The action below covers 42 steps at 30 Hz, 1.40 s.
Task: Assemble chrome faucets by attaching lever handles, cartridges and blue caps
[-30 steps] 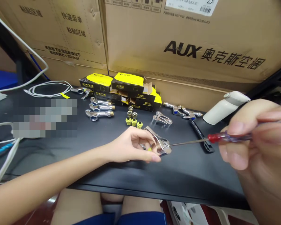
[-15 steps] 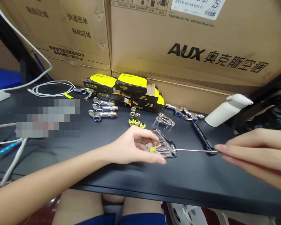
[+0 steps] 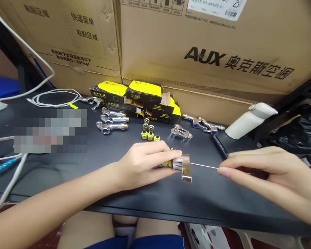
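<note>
"While the left hand (image 3: 147, 162) pinches the yellow core (image 3: 168, 164), what is the right hand (image 3: 264, 176) doing?"

"Pinching the screwdriver (image 3: 203, 165), with thumb and fingertips close around the shaft. That shaft runs to the right side of the handle (image 3: 186, 168), which sits at the end of the core. Where the tip seats I can't tell; the handle hides it."

"How would you do this well?"

"I'd line the shaft up with the screw or socket before adding force, press lightly toward the left hand and turn from the fingertips. A crooked tip could slip and scratch the chrome. I'd also brace the handle so it can't swing with the turning, and hold the left fingers out of the blade's path."

"And room to move?"

"Mostly toward the body: a bare strip of table (image 3: 158, 200) runs between the hands and the front edge, though anything dropped could roll over it. Just past the left hand stand three small yellow parts (image 3: 150, 136), easy to knock. Two spare handles (image 3: 181, 131) lie behind the held one. On the right, I'd watch the black tool (image 3: 219, 146) close beyond the fingertips; the flask (image 3: 248, 121) is farther back."
</note>
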Available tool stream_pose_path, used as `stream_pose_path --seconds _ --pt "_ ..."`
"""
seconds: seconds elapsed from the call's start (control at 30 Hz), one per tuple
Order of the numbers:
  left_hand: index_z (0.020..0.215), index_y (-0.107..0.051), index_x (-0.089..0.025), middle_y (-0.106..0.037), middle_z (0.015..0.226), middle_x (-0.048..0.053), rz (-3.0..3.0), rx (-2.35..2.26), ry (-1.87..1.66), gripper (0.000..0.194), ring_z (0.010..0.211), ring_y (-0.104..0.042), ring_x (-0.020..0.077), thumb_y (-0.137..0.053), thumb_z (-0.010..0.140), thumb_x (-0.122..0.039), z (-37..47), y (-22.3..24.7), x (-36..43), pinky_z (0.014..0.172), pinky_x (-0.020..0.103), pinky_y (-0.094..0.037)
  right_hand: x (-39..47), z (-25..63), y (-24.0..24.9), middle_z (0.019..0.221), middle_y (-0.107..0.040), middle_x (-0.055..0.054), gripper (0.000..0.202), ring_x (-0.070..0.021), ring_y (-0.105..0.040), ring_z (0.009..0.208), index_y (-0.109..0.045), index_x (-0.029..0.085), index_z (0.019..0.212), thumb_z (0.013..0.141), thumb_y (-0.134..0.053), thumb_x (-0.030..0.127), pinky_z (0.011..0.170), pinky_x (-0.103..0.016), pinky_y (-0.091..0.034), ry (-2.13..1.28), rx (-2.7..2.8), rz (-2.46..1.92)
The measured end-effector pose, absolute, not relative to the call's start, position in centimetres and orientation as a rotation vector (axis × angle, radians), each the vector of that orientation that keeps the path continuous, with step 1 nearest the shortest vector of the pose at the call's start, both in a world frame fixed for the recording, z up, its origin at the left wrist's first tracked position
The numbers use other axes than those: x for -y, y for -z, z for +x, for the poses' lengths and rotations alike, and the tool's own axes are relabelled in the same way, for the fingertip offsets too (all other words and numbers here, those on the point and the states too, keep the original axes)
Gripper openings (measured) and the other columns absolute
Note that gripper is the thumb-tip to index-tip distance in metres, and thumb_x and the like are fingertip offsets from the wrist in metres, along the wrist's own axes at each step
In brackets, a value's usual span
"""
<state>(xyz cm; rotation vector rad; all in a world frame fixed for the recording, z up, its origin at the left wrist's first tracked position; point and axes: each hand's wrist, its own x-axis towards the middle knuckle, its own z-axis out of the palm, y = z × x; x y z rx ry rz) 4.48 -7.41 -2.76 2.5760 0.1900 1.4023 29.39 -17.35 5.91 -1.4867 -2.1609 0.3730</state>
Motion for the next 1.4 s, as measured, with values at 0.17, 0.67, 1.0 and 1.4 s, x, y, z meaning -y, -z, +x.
stream_pose_path --seconds 0.17,0.67,1.0,1.4 --pt "0.108 -0.062 -0.004 -0.072 0.086 0.011 2.972 -0.074 -1.547 0.026 0.069 -0.064 0.0143 -0.063 0.082 -0.009 4.2 3.1 6.8 0.063 0.023 -0.054 16.0 29.9 -3.6 0.054 -0.049 0.001 0.030 -0.0078 -0.039 0.048 -0.071 0.018 0.073 0.083 -0.065 0.046 0.043 -0.021 -0.029 -1.116 1.796 -1.715" --pt "0.098 -0.070 -0.011 -0.073 0.088 0.006 3.272 0.216 -1.709 0.017 0.066 -0.065 0.0111 -0.058 0.086 -0.012 3.4 2.3 6.3 0.085 0.028 -0.057 15.2 29.9 -1.3 0.047 -0.027 0.008 0.029 -0.0014 -0.015 0.042 -0.066 0.012 0.070 0.078 -0.072 0.039 0.040 -0.019 -0.007 -1.807 1.190 -1.545" --pt "0.105 -0.064 -0.018 -0.068 0.091 0.005 2.496 -0.484 -1.609 0.027 0.080 -0.063 0.0125 -0.067 0.079 -0.010 4.3 2.4 6.5 0.072 0.023 -0.055 14.6 32.0 0.1 0.058 -0.044 0.002 0.034 -0.0084 -0.036 0.048 -0.066 0.016 0.087 0.089 -0.055 0.048 0.044 -0.022 -0.026 -0.960 1.650 -1.638" --pt "0.100 -0.055 -0.017 -0.059 0.083 -0.001 1.409 -0.427 -0.879 0.033 0.071 -0.060 0.0099 -0.074 0.074 -0.014 5.1 1.5 7.0 0.060 0.023 -0.060 12.6 33.3 6.8 0.092 -0.062 -0.009 0.025 -0.0212 -0.057 0.082 -0.067 0.019 0.095 0.096 -0.044 0.028 0.065 -0.032 -0.046 0.234 2.308 -1.692"
